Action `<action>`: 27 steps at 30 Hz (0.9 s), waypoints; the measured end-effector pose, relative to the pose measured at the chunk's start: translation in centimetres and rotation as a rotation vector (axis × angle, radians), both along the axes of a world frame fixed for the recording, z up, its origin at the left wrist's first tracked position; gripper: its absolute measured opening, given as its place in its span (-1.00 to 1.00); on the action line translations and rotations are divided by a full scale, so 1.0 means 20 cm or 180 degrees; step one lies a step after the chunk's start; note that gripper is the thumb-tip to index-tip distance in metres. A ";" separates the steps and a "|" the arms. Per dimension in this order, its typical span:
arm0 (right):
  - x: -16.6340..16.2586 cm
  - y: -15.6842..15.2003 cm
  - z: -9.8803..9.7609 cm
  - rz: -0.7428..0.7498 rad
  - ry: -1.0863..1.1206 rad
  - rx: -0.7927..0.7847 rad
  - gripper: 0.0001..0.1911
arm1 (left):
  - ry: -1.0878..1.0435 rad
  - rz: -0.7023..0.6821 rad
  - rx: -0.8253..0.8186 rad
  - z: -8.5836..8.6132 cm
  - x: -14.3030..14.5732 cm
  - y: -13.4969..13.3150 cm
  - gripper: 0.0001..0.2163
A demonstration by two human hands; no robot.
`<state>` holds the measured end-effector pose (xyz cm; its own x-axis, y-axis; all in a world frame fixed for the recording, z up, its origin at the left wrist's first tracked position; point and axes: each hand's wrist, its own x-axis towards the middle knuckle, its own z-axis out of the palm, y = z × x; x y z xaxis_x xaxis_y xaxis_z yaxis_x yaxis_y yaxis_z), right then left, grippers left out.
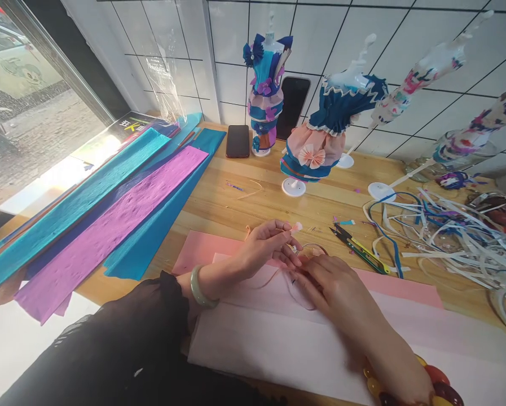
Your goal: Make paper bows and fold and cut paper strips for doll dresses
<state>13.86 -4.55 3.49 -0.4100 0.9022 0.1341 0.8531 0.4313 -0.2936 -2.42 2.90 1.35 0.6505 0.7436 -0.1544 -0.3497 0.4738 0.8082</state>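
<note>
My left hand (266, 247) pinches a small pale pink rolled piece (296, 228), perhaps of paper, whose end sticks out past the fingertips. Close beside it, my right hand (335, 287) has its fingers closed together; what they grip is hidden behind them. A thin pink strip (272, 279) curls down from between the two hands. Under both hands lie pale pink sheets (269, 338), with a deeper pink sheet (197, 248) beneath them. Just right of the hands rest yellow-green and black thread snips (360, 251).
At the back stand small dress forms in paper dresses (267, 101) (316, 135), beside a dark phone (238, 141). Blue and purple crepe paper strips (117, 225) spread along the left. A tangle of white and blue strips (447, 242) covers the right side.
</note>
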 end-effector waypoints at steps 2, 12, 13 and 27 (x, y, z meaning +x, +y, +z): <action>0.00 0.00 -0.01 0.0078 -0.0100 0.0160 -0.79 | 0.0046 0.0007 0.0013 0.00 0.00 0.00 -0.75; 0.17 0.03 -0.03 -0.0674 -0.0500 0.0925 -0.79 | 0.0751 0.0580 0.0574 0.01 0.00 0.00 -0.76; 0.16 0.03 -0.02 -0.0675 -0.0183 0.0910 -0.80 | 0.0785 0.0514 0.0672 0.01 0.00 -0.01 -0.77; 0.03 0.01 0.02 -0.1106 0.2014 -0.0522 -0.84 | -0.0112 -0.0665 -0.0286 0.01 0.01 -0.05 -0.76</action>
<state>14.48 -4.44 3.79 0.0140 0.9946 0.1024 0.5788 0.0754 -0.8120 -2.22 1.95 1.46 0.7950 0.5765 -0.1885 -0.2636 0.6083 0.7487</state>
